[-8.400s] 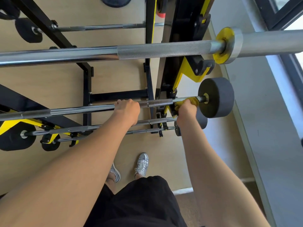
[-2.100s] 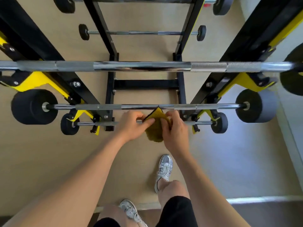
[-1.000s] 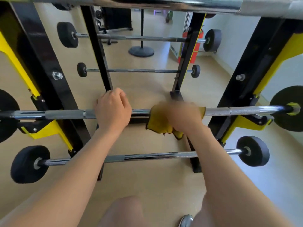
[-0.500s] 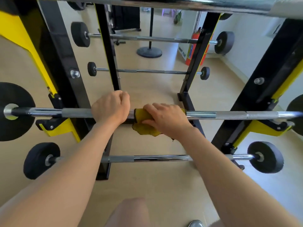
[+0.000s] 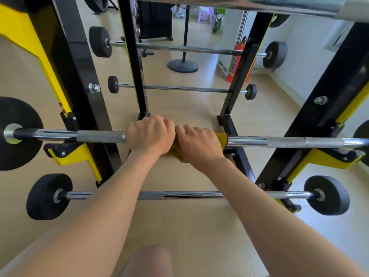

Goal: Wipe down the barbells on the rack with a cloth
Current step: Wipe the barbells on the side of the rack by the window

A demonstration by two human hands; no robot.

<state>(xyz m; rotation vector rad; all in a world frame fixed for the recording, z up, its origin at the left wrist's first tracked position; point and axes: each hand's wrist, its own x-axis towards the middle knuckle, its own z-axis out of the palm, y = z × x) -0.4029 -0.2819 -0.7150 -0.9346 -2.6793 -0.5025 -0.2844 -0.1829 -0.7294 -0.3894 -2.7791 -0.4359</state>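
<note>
A chrome barbell (image 5: 279, 141) with black end plates lies across the yellow hooks of the black rack (image 5: 83, 100) at mid height. My left hand (image 5: 148, 134) grips the bar bare, near its middle. Touching it on the right, my right hand (image 5: 199, 143) holds a yellow cloth (image 5: 221, 139) wrapped round the same bar; only the cloth's right edge and a bit hanging below show. A smaller barbell (image 5: 189, 194) rests one level lower, partly hidden by my forearms.
A thick bar (image 5: 259, 5) crosses the top of the view. Two more barbells (image 5: 189, 49) hang on the rack's far side. A red fire extinguisher (image 5: 234, 62) and a round stand base (image 5: 182, 65) are on the floor beyond. My knee (image 5: 149, 260) is at the bottom.
My right hand has slid the cloth left along the bar until it meets my left hand. The left hand kept its grip on the bar.
</note>
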